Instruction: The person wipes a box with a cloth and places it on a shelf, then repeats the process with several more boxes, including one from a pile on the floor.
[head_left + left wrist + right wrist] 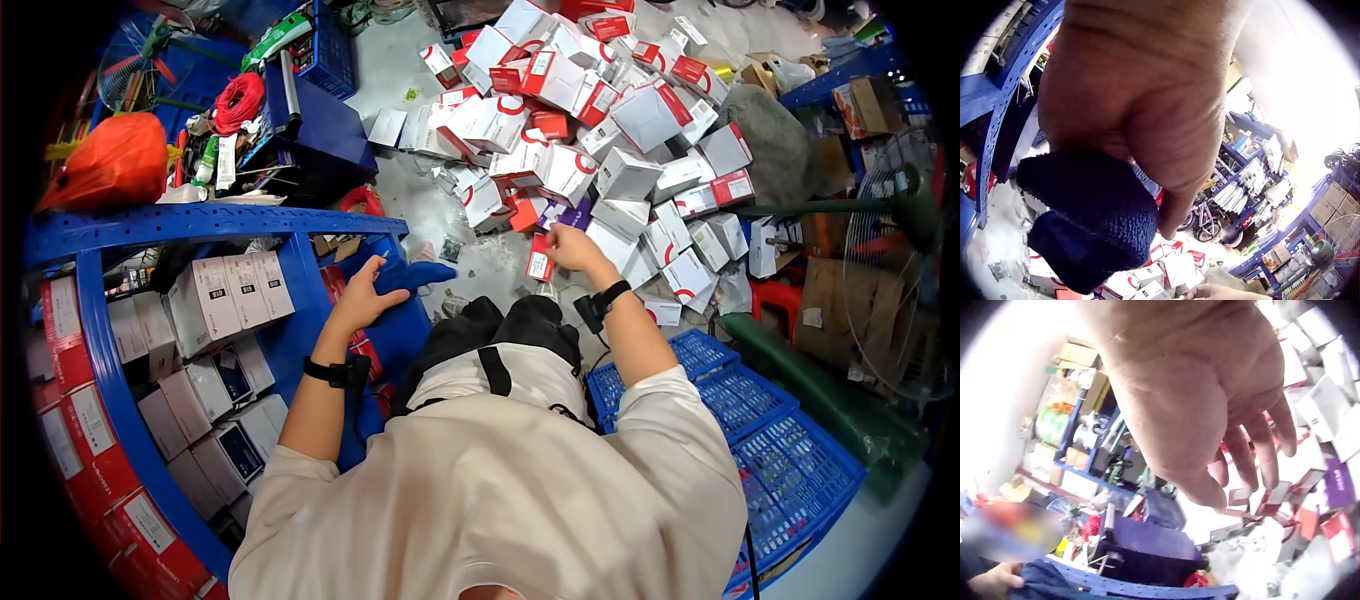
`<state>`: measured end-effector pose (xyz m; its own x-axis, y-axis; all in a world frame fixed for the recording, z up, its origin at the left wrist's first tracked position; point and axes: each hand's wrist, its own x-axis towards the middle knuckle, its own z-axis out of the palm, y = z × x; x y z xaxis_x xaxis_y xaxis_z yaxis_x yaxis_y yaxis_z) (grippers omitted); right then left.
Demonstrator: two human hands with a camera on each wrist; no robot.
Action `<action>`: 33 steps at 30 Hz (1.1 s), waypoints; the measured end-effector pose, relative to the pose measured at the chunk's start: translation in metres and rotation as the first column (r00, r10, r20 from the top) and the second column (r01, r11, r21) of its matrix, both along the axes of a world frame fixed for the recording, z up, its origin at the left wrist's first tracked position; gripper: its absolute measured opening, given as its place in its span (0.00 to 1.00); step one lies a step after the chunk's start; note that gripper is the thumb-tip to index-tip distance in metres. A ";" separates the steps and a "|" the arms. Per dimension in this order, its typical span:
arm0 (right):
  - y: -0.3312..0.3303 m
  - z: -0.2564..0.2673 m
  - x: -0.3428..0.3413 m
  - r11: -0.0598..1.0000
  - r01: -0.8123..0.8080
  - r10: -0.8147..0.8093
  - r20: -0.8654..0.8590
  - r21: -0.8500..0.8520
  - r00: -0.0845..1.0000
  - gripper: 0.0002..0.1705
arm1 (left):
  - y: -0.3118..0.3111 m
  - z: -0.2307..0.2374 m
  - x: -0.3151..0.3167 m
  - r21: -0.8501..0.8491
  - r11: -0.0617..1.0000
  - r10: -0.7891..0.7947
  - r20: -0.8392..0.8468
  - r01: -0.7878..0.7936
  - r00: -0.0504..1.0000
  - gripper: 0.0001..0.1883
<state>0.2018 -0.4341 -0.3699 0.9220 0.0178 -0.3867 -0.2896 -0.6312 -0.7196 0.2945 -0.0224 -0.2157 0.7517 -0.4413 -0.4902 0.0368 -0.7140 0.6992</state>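
Observation:
A dark blue cloth (pixel 1097 212) with a fuzzy, towel-like surface hangs from my left hand (pixel 362 298). My left fingers grip it, and in the left wrist view they are mostly hidden behind the folds. My right hand (pixel 574 248) hovers in front of my knees with nothing in it. Its fingers (pixel 1264 456) hang loosely bent and spread in the right wrist view. Nearest to it in the head view are a small red and white box (pixel 540 262) and a purple box (pixel 572 214) at the near edge of a pile of white and red boxes (pixel 640 110).
A blue metal shelf (pixel 215 228) packed with boxes stands at left. Blue plastic crates (pixel 790 480) sit at right, beside a green roll (pixel 830 400) and a standing fan (pixel 895 220). A dark blue cabinet (pixel 320 130) with tools stands ahead left.

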 end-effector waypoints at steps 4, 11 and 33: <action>-0.058 -0.049 -0.049 0.986 0.150 -0.162 -0.182 -0.077 0.970 0.21 | -0.030 0.001 -0.014 0.020 0.996 0.087 -0.024 -0.086 0.996 0.23; -0.063 -0.095 -0.063 0.976 0.144 -0.193 -0.354 -0.161 0.915 0.27 | -0.053 -0.014 -0.019 -0.039 0.967 0.243 -0.175 -0.253 0.954 0.15; 0.093 -0.453 -0.003 0.741 0.535 -0.651 -0.626 -0.404 0.429 0.80 | -0.019 -0.193 -0.047 0.004 0.540 0.659 -0.625 -0.842 0.420 0.33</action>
